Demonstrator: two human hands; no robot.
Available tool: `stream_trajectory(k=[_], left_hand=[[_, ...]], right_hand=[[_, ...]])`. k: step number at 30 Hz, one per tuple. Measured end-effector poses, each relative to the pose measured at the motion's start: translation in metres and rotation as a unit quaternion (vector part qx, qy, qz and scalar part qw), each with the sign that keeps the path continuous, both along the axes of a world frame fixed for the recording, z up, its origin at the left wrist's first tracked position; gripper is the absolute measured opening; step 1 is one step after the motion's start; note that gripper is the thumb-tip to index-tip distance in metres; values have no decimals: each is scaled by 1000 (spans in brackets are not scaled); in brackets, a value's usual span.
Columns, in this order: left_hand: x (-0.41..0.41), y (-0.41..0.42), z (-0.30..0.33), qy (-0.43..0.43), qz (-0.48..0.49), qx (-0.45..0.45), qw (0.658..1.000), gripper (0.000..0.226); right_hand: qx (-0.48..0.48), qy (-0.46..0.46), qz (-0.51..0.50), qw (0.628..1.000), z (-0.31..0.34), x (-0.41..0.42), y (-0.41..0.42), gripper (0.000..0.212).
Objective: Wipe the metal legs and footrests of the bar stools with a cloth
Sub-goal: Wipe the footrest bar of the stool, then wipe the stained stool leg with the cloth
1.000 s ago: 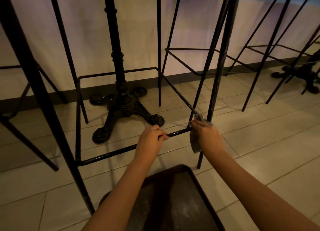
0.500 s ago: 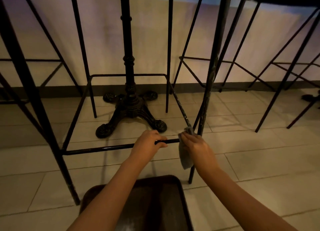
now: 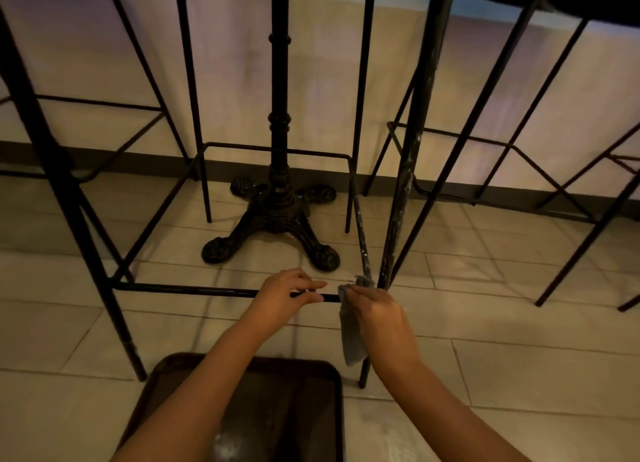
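Left hand (image 3: 282,297) curls around the thin black footrest bar (image 3: 187,290); right hand (image 3: 375,309) pinches a limp grey cloth (image 3: 350,340).

Floor (image 3: 519,340) of pale rectangular tiles with thin grout lines, running back to a dark skirting strip (image 3: 138,160) under a pale wall; black cast-iron pedestal base (image 3: 273,226) with 4 splayed feet stands on it centre; thin black bar stool legs (image 3: 133,354) planted around it, left and right; dark brown rounded seat (image 3: 242,409) at bottom edge, its support hidden.
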State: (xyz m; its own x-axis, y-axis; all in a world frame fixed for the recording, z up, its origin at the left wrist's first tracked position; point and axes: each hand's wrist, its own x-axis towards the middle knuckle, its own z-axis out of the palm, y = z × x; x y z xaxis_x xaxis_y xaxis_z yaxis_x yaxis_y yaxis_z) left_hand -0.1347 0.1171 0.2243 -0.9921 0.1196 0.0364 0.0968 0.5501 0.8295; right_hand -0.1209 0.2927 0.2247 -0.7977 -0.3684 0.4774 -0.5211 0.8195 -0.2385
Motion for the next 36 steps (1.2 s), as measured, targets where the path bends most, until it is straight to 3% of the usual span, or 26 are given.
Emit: stream_trajectory(k=[4, 8, 15, 20, 24, 29, 36], left_hand=[[5, 4, 9, -34, -13, 103, 994, 32], [7, 11, 13, -65, -68, 112, 989, 42], [1, 20, 9, -50, -65, 181, 980, 41], [-5, 30, 18, -48, -44, 247, 967, 37], [-13, 30, 23, -51, -32, 252, 966, 27], [-39, 22, 29, -24, 26, 283, 958, 26], [-90, 44, 19, -3, 69, 302, 951, 28]], right_hand=[[-65, 47, -5, 997, 1, -5, -5, 21], [-58, 22, -36, 997, 2, -6, -1, 29], [-134, -4, -47, 990, 17, -6, -10, 30], [-136, -52, 9, 989, 41, -6, 2, 34], [-112, -29, 55, 992, 63, 0, 24, 33], [-137, 18, 2, 990, 71, -6, 57, 19], [-150, 26, 6, 988, 43, -51, 70, 26]])
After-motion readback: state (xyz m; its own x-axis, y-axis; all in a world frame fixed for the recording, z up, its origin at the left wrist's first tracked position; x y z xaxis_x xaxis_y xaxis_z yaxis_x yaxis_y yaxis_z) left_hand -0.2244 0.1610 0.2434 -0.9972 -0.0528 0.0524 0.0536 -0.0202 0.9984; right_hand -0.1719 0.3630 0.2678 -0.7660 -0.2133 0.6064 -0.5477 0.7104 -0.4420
